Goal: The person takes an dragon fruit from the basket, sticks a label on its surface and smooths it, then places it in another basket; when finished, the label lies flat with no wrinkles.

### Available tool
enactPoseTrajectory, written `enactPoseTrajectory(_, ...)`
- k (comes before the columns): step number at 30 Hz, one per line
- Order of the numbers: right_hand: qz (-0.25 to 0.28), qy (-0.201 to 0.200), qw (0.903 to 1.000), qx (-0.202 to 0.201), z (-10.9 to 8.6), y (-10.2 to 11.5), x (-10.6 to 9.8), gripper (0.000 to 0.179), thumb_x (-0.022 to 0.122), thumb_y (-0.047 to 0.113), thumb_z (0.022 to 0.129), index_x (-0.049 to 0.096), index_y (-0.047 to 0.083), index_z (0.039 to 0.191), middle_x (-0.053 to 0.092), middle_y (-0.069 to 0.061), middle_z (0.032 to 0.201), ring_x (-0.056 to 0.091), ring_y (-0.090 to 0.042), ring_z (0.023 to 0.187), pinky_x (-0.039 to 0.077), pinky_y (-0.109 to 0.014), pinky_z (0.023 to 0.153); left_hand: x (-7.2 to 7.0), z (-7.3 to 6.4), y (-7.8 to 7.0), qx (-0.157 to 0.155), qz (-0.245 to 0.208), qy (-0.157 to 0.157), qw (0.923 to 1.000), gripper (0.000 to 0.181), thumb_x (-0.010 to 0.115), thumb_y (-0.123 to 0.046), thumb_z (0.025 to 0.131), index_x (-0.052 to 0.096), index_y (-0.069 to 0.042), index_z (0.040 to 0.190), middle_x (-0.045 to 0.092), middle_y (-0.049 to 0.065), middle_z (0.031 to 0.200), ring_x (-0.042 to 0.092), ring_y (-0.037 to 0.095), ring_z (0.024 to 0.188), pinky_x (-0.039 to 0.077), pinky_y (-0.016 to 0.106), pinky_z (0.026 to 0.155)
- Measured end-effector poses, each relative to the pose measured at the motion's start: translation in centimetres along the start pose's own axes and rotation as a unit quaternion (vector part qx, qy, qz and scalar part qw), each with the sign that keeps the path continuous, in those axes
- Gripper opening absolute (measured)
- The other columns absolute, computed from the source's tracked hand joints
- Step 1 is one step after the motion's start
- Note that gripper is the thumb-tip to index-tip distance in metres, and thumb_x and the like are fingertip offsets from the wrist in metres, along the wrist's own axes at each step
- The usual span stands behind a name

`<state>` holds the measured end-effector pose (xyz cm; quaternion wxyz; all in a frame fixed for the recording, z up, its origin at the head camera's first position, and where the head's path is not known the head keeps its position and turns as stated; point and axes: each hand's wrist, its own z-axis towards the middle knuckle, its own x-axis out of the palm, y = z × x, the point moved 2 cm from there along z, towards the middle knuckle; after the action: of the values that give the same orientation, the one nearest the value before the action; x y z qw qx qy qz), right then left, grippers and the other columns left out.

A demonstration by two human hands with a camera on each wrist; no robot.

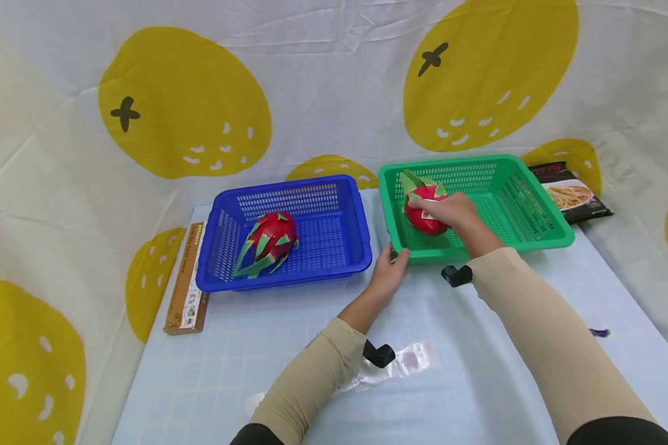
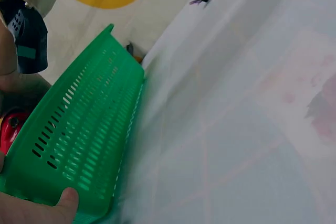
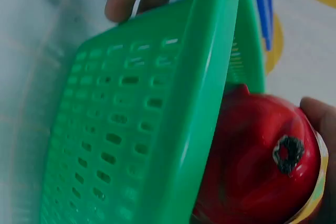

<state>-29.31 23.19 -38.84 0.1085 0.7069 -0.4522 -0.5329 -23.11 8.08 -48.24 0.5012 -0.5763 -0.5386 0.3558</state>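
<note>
My right hand [image 1: 455, 211] grips a red dragon fruit [image 1: 427, 225] with green leafy tips and a white label, inside the left part of a green plastic basket [image 1: 481, 173]. In the right wrist view the fruit's round red end [image 3: 247, 145] with a dark scar sits close behind the basket rim. My left hand [image 1: 388, 276] holds the basket's near left corner, its thumb [image 2: 50, 211] against the perforated wall in the left wrist view. A second dragon fruit [image 1: 274, 238] lies in the blue basket [image 1: 334, 244] to the left.
A long brown box [image 1: 186, 284] lies partly beneath the blue basket's left side. Behind the green basket's right end is a black food packet [image 1: 570, 193]. A clear plastic wrapper [image 1: 412, 360] lies near the left forearm, and a small purple item [image 1: 600, 332] at right.
</note>
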Motion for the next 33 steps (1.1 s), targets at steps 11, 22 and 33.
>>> enactPoseTrajectory(11,-0.115,0.076,0.9903,0.018,1.5,0.5,1.5,0.097,0.065,0.06,0.074,0.027,-0.007,0.134,0.042,-0.023,0.124,0.047,-0.039,0.11,0.054,-0.042,0.082,-0.4,0.0,0.3,-0.032,-0.004,0.038,0.9988,0.052,0.049,-0.034,0.097,0.035,-0.013,0.143,0.043,0.009,0.141,0.051,0.023,0.119,0.046,0.037,0.098)
enactPoseTrajectory(22,-0.237,0.135,0.9622,-0.005,1.6,1.8,2.4,0.089,0.055,0.061,0.081,0.032,-0.011,0.128,0.046,-0.022,0.117,0.046,-0.033,0.109,0.051,-0.036,0.086,-0.6,0.2,0.3,-0.036,-0.005,0.05,0.9981,0.054,0.049,-0.032,0.098,0.032,-0.012,0.145,0.042,0.01,0.141,0.051,0.029,0.12,0.045,0.039,0.099)
enactPoseTrajectory(33,-0.24,0.156,0.9579,0.019,1.8,2.3,3.0,0.078,0.062,0.053,0.081,0.038,-0.008,0.122,0.049,-0.019,0.108,0.053,-0.031,0.096,0.055,-0.037,0.078,-1.0,0.3,0.0,-0.038,0.001,0.054,0.9978,0.055,0.048,-0.034,0.098,0.03,-0.013,0.145,0.04,0.01,0.143,0.05,0.032,0.122,0.045,0.039,0.099)
